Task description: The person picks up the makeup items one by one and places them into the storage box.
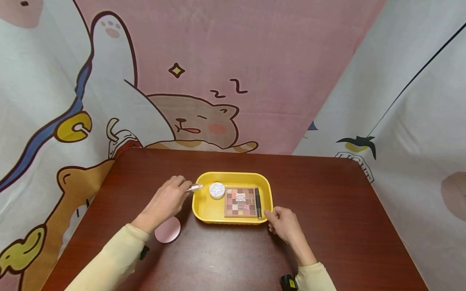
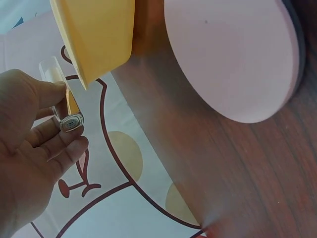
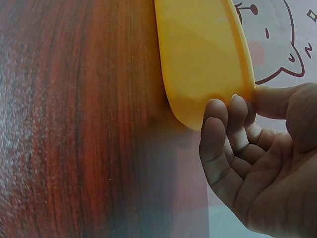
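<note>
My left hand [image 1: 169, 199] pinches a silver lipstick [image 1: 194, 187] with a clear end between thumb and fingers. Its clear end overlaps the left rim of a yellow tray [image 1: 207, 214] in the head view. At the tray's front right corner, my right hand [image 1: 287, 224] grips the rim, thumb on top and fingers against the outer wall [image 3: 208, 64]. Inside the tray lie a round white case [image 1: 217, 190] with a star pattern, an eyeshadow palette [image 1: 233, 202] and a slim black cosmetic pen [image 1: 258, 202] along the palette's right side.
A round pink compact [image 1: 168, 230] lies on the brown table [image 1: 225, 258], beside my left forearm and in front of the tray's left side. Behind the table's far edge hangs a printed cartoon curtain [image 1: 262, 81].
</note>
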Demonstrator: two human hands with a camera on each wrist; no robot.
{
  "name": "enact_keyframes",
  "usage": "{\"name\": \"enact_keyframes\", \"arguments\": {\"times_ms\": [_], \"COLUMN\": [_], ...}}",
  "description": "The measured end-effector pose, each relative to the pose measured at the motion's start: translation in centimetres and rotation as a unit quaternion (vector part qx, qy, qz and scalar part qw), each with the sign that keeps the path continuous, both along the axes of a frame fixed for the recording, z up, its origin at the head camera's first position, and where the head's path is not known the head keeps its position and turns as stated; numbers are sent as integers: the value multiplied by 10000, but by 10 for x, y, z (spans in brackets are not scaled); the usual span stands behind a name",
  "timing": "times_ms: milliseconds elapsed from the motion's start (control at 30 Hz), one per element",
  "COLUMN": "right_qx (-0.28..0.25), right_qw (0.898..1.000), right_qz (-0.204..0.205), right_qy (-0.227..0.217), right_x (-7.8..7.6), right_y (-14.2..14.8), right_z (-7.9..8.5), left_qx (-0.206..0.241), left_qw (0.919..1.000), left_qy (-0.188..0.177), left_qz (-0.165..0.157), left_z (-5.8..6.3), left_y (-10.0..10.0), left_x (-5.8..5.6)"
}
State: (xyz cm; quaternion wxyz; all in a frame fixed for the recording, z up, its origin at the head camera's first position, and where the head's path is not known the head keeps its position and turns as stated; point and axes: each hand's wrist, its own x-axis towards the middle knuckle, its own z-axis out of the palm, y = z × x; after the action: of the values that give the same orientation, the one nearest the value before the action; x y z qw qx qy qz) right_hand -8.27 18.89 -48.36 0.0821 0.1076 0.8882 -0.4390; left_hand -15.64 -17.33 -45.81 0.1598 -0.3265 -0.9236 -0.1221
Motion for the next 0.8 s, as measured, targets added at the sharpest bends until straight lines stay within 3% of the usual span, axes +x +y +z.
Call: {"name": "enact_keyframes", "arguments": {"times_ms": [567, 800], "right_qx": [-29, 8], "right_qw": [10000, 10000], "right_qz": [-27, -6], "right_qy": [-35, -25], "right_x": [0, 0], "right_y": [-1, 0], "right_z": [0, 0], "left_qx": [-151, -195], "left_qw": [9992, 9993], "left_qy": [-358, -316], "left_qz": [66, -23], "left_z": [3, 3], "left_y": [11, 16], "left_x": [1, 0]}}
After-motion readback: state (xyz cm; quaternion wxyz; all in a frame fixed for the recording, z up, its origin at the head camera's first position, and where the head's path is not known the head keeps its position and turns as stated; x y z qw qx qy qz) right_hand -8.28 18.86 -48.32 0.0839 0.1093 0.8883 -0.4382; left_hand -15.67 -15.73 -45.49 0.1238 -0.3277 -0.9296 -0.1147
